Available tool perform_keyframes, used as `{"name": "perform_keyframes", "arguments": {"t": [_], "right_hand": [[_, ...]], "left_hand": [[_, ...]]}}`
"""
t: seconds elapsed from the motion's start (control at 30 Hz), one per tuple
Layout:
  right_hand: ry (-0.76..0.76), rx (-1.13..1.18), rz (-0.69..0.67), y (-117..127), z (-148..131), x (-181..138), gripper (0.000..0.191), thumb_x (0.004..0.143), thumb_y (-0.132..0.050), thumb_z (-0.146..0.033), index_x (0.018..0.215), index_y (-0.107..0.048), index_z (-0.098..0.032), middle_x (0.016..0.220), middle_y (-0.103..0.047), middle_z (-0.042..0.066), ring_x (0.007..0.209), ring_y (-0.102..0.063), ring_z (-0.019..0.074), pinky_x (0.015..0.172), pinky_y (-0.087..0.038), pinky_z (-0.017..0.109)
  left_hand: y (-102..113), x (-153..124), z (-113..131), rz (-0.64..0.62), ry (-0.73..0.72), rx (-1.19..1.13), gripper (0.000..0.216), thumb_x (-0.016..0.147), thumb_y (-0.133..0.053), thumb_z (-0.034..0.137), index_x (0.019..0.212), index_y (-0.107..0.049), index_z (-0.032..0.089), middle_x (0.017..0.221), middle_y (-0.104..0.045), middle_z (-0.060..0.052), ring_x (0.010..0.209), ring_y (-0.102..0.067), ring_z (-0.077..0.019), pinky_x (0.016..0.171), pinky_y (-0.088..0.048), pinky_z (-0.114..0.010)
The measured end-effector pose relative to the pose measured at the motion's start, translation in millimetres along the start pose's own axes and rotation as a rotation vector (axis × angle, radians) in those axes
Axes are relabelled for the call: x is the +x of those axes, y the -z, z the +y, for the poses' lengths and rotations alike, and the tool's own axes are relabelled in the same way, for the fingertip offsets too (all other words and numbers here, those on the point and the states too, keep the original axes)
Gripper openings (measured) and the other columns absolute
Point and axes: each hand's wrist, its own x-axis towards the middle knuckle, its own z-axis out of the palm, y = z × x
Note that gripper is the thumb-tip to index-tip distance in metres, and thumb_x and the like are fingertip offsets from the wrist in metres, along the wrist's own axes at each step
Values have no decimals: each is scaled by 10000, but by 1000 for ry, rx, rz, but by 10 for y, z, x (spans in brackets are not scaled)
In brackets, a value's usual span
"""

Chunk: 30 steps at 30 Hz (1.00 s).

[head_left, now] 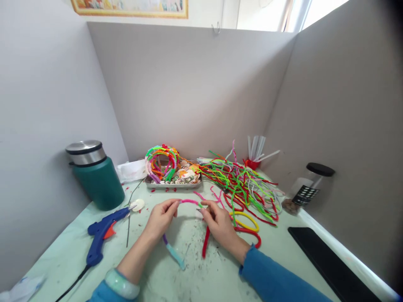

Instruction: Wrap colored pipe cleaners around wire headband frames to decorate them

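Observation:
A strand of pipe cleaner [189, 201], bright pink in the middle, arches between my two hands above the table. My left hand [161, 217] pinches its left end between thumb and fingertips. Below that hand hangs a purple and light blue length [174, 253], apparently part of the same strand. My right hand [221, 224] is closed on the other end, where the fuzz turns green. A small dark tip shows by the right thumb, too small to name. Under the right hand a red length [205, 243] points down; whether it joins the strand is hidden.
A metal tray [176, 186] carries coloured rings [162, 163] and small pieces. Right of it lies a tangled pile of pipe cleaners [245, 184]. A blue glue gun [102, 235] and green flask [99, 180] stand left; a jar [307, 188] and black bar [330, 260] are right.

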Motion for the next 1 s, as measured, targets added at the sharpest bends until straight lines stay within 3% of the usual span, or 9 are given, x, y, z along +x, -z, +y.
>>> {"name": "perform_keyframes", "arguments": {"t": [0.17, 0.27, 0.4, 0.6, 0.8, 1.0], "right_hand": [[-2, 117, -73, -30, -62, -31, 273, 886, -425, -354, 1024, -580, -177, 604, -531, -25, 549, -481, 114, 523, -349, 212], [22, 136, -114, -33, -80, -30, 257, 894, -412, -334, 948, -616, -187, 658, -582, -14, 594, -505, 116, 549, -358, 211], [14, 134, -75, -27, -63, -10, 249, 888, -425, -315, 912, -636, -184, 727, -632, -2, 654, -541, 127, 594, -374, 216], [-6, 104, -46, -44, -35, -16, 253, 887, -423, -310, 896, -645, -189, 732, -647, -1, 656, -557, 130, 580, -369, 213], [-2, 64, -15, -63, -6, -13, 259, 892, -416, -319, 915, -645, -200, 746, -656, 5, 672, -573, 138, 606, -385, 215], [27, -8, -10, -57, -17, -33, 265, 897, -404, -317, 900, -642, -200, 695, -647, 7, 616, -563, 137, 577, -384, 218]], "left_hand": [[-76, -40, -2, -61, -91, 91, 371, 801, -452, 467, 771, -635, 146, 523, -434, 43, 475, -349, -88, 455, -262, -197], [-102, -54, 0, -97, -72, 94, 388, 807, -439, 481, 756, -627, 144, 524, -426, 45, 467, -335, -86, 454, -255, -199], [-124, -51, -1, -149, -26, 123, 417, 810, -412, 506, 723, -603, 146, 493, -401, 52, 444, -327, -89, 440, -245, -202], [-176, -36, -26, -118, 0, 194, 422, 807, -395, 495, 772, -636, 151, 462, -340, 63, 443, -323, -98, 425, -226, -200], [-191, -45, -33, -86, 75, 4, 428, 757, -461, 530, 894, -593, 147, 466, -367, 82, 377, -294, -74, 379, -211, -193], [-179, -27, -56, -122, 185, -145, 417, 694, -539, 538, 825, -574, 143, 447, -332, 101, 335, -256, -50, 336, -190, -182]]}}
